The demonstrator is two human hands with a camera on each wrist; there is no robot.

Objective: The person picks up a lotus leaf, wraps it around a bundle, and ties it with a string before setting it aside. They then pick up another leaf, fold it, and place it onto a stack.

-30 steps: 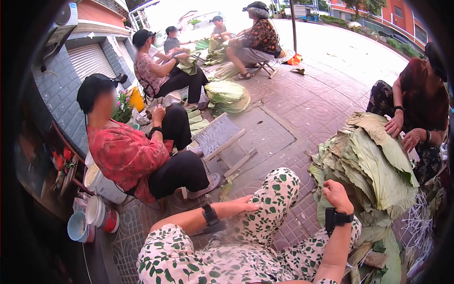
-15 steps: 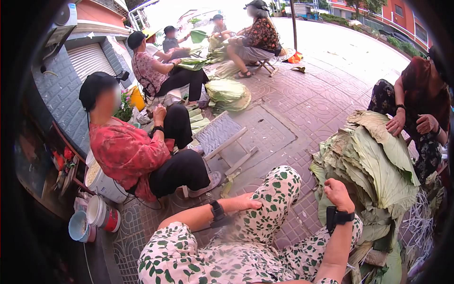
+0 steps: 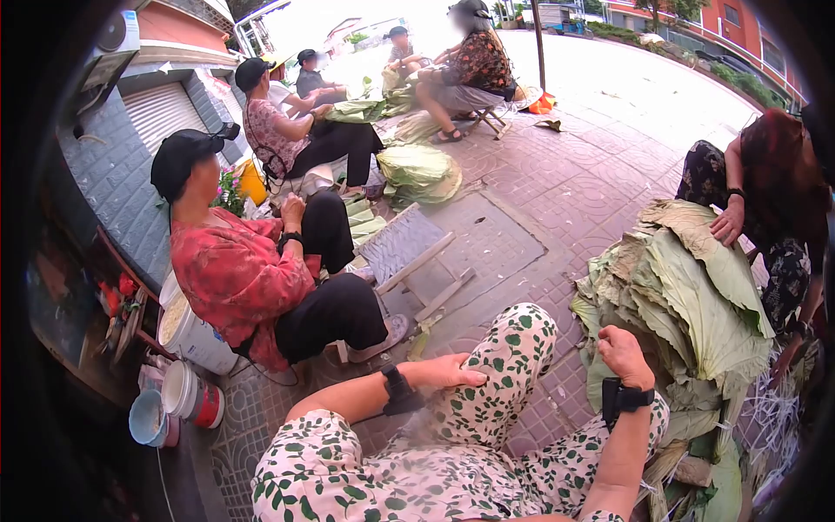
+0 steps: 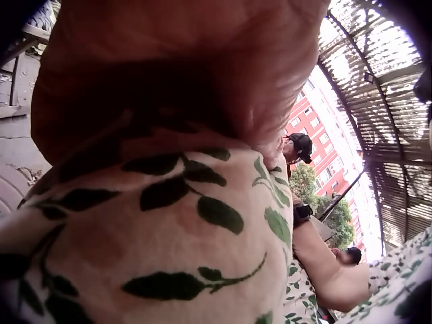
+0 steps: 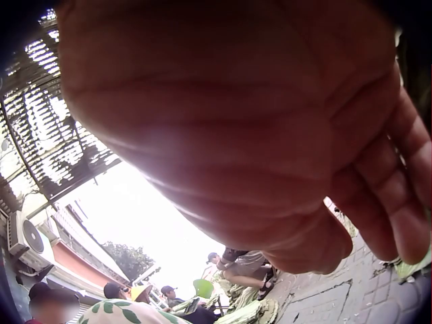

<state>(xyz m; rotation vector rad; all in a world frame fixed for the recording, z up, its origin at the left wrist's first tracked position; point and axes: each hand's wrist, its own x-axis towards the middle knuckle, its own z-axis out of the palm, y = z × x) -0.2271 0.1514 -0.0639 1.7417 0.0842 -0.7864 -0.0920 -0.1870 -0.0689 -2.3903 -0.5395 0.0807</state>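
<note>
In the head view my left hand rests on the leg of the leaf-print trousers, just behind the knee. The left wrist view shows its palm lying over the printed cloth. My right hand is held above the other knee, its fingers loosely bent and nothing in them. In the right wrist view, the right palm fills the top, with fingers hanging relaxed. Just beyond that hand stands a tall pile of large dried leaves.
A person on the right keeps one hand on the pile; white strips lie below. To the left, a person in a red shirt sits near a low stool and buckets. Several people with leaves sit farther back.
The person on the right has taken one hand off the leaf pile and lowered it toward the white strips. Farther back, a seated person's leaves have come down onto the lap. My hands hardly move.
</note>
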